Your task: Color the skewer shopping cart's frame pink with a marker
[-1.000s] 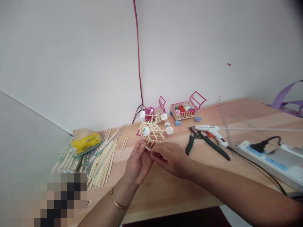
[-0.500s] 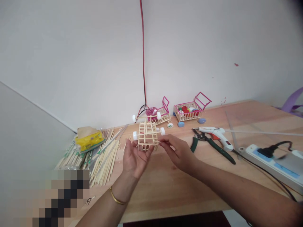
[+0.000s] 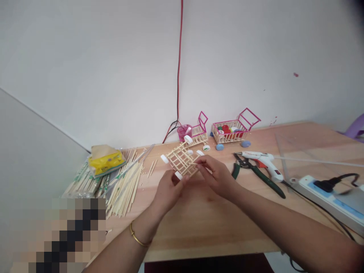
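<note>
A small cart of plain wooden sticks (image 3: 182, 161) with white bottle-cap wheels is held tilted above the wooden table (image 3: 204, 223). My left hand (image 3: 169, 191) grips its near lower corner beside a white wheel. My right hand (image 3: 217, 176) pinches its right side with fingers closed on the sticks. Both hands meet at the cart, in the middle of the view.
Bundles of bamboo sticks (image 3: 122, 185) and a yellow tissue pack (image 3: 105, 161) lie at the left. Two pink stick carts (image 3: 233, 131) stand at the wall. A white glue gun (image 3: 263, 159), green-handled cutters (image 3: 256, 172) and a power strip (image 3: 327, 189) lie at the right.
The cart has been turned in my hands from level to tilted, its wheels now pointing up and left. My left hand shifted from cupping it underneath to gripping its near corner.
</note>
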Demonstrator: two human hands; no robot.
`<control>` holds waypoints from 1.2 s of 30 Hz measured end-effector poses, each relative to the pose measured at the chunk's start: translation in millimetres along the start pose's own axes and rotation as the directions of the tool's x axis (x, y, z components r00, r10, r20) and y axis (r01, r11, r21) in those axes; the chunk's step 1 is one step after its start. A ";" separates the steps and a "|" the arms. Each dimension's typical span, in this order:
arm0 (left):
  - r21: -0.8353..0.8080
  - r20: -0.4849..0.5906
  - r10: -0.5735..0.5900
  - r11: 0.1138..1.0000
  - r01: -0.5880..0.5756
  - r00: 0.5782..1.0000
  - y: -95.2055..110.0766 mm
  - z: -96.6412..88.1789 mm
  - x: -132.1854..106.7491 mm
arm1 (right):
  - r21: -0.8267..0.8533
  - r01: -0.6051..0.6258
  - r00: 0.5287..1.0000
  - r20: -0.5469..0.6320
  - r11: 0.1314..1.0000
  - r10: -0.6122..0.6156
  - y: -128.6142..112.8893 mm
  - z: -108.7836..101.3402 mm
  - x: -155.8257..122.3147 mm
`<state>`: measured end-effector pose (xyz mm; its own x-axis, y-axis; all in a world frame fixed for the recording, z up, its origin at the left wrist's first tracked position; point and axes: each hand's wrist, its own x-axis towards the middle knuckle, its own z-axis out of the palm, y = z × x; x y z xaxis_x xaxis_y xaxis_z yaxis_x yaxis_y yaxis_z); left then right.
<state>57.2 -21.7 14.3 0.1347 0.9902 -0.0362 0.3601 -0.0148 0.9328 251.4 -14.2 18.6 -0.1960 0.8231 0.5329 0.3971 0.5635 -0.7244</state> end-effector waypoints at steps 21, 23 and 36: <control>0.507 0.001 0.698 0.617 -0.602 0.716 -2.7 -6.2 6.9 | -0.147 -0.152 0.944 0.273 0.977 0.188 -10.3 -17.0 6.6; 0.513 0.023 0.713 0.593 -0.620 0.701 -1.8 -5.6 6.9 | -0.106 -0.180 0.946 0.255 0.978 0.202 -9.7 -14.7 6.5; 0.482 0.074 0.719 0.581 -0.656 0.691 2.8 -3.0 3.8 | -0.057 -0.292 0.943 0.151 0.955 0.298 -13.6 -0.8 1.7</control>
<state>55.9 -17.6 18.0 0.4200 0.6636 0.6191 0.5662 -0.7247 0.3927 246.4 -20.5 29.7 -0.2023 0.9542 0.2205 0.4873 0.2934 -0.8225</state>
